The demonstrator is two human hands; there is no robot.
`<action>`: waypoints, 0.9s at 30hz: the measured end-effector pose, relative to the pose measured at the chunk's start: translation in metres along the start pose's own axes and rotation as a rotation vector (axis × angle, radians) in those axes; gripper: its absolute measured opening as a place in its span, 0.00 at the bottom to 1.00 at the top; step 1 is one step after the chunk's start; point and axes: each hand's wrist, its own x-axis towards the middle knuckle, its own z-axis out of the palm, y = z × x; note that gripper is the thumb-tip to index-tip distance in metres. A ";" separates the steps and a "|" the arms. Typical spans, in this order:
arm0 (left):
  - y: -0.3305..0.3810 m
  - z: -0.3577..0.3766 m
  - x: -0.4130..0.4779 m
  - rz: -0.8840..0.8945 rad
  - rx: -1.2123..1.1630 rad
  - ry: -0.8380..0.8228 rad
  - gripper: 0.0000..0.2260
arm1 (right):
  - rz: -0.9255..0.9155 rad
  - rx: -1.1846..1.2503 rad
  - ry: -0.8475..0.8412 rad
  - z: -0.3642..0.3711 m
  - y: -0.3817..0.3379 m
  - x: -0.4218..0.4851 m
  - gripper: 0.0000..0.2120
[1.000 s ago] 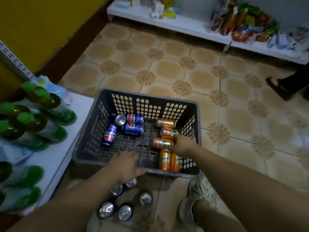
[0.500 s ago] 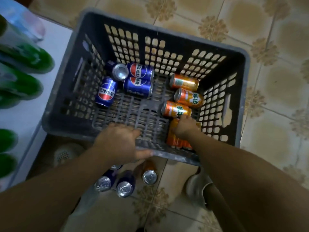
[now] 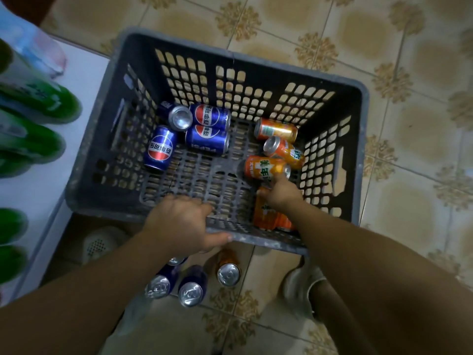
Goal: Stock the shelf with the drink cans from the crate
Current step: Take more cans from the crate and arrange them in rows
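Note:
A dark grey plastic crate [image 3: 256,58] sits on the tiled floor. Several blue cola cans [image 3: 160,148] lie at its back left. Several orange soda cans [image 3: 276,129] lie along its right side, and more orange cans stand in the near right corner [image 3: 266,216]. My left hand [image 3: 179,224] grips the crate's near rim, thumb outside. My right hand [image 3: 281,194] is inside the crate, closed over the top of a standing orange can, with one finger touching a lying orange can [image 3: 262,169].
Two blue cans [image 3: 192,290] and one orange can [image 3: 228,272] stand on the floor just in front of the crate, by my feet. A white shelf [image 3: 38,190] at the left holds green bottles [image 3: 38,103]. Patterned floor tiles lie to the right.
The view has tilted down and come closer to the crate. My right hand has pulled back from the lying orange cans to the standing ones in the near corner. My left hand stays on the rim.

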 end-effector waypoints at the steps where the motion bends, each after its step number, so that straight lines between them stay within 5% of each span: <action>1: 0.000 0.001 0.001 -0.007 0.002 -0.012 0.48 | -0.015 0.015 0.008 0.002 0.000 -0.002 0.29; 10: 0.002 -0.015 -0.001 -0.040 -0.069 -0.210 0.39 | -0.113 0.194 0.146 -0.009 -0.005 -0.051 0.21; 15: 0.006 -0.034 -0.015 -0.095 -0.356 -0.229 0.37 | -0.232 0.460 0.199 -0.057 -0.037 -0.119 0.31; 18: 0.018 -0.066 -0.039 -0.163 -0.634 -0.129 0.40 | -0.325 0.525 0.245 -0.090 -0.061 -0.169 0.33; 22: 0.038 -0.125 -0.086 -0.147 -0.865 0.124 0.30 | -0.418 0.596 0.353 -0.130 -0.099 -0.248 0.35; 27: 0.055 -0.204 -0.170 -0.085 -0.989 0.414 0.31 | -0.583 0.747 0.363 -0.172 -0.144 -0.362 0.21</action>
